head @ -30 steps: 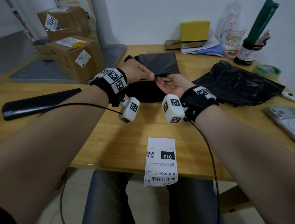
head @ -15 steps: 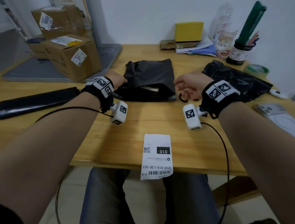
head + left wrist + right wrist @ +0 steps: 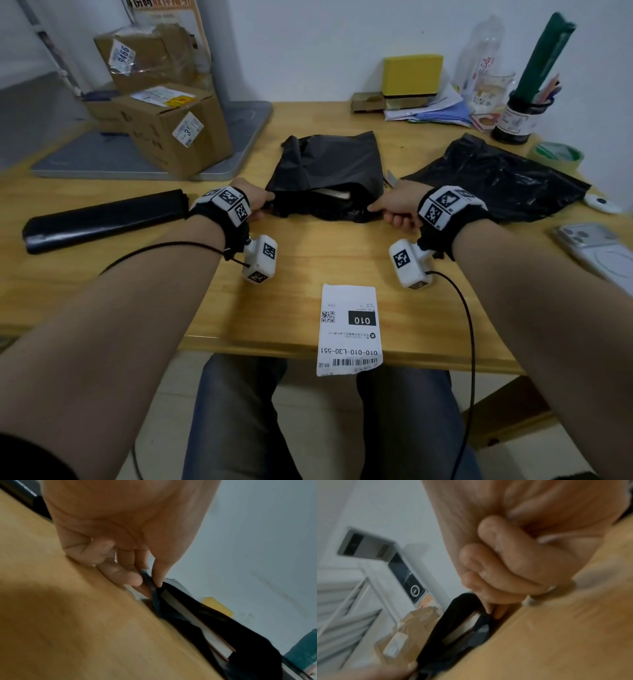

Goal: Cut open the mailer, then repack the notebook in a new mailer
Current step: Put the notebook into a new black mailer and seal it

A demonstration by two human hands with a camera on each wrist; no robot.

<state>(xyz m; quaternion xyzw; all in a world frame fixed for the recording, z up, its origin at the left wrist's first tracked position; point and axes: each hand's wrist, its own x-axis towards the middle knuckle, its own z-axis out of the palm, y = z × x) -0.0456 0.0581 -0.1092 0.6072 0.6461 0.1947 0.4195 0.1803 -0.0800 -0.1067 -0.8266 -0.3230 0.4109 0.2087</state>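
A black mailer (image 3: 337,161) lies on the wooden table (image 3: 308,260), its cut mouth facing me. The notebook (image 3: 334,195) shows inside as a pale edge, also in the left wrist view (image 3: 197,622) and right wrist view (image 3: 462,627). My left hand (image 3: 260,202) pinches the mouth's left corner between thumb and fingers (image 3: 149,580). My right hand (image 3: 387,207) pinches the right corner (image 3: 491,609) with its other fingers curled. A second, crumpled black mailer (image 3: 496,178) lies to the right. A grey metal tip (image 3: 391,176) pokes out behind my right hand.
A roll of black bags (image 3: 102,219) lies left. A shipping label (image 3: 349,329) hangs over the front edge. Cardboard boxes (image 3: 171,137) stand at back left. A phone (image 3: 596,246), a tape roll (image 3: 555,154), a pen jar (image 3: 517,120) and a yellow box (image 3: 412,75) sit right and behind.
Both hands left the middle of the mailer's mouth and moved apart. The left took hold of the left corner, then the right hand came in and pinched the right corner.
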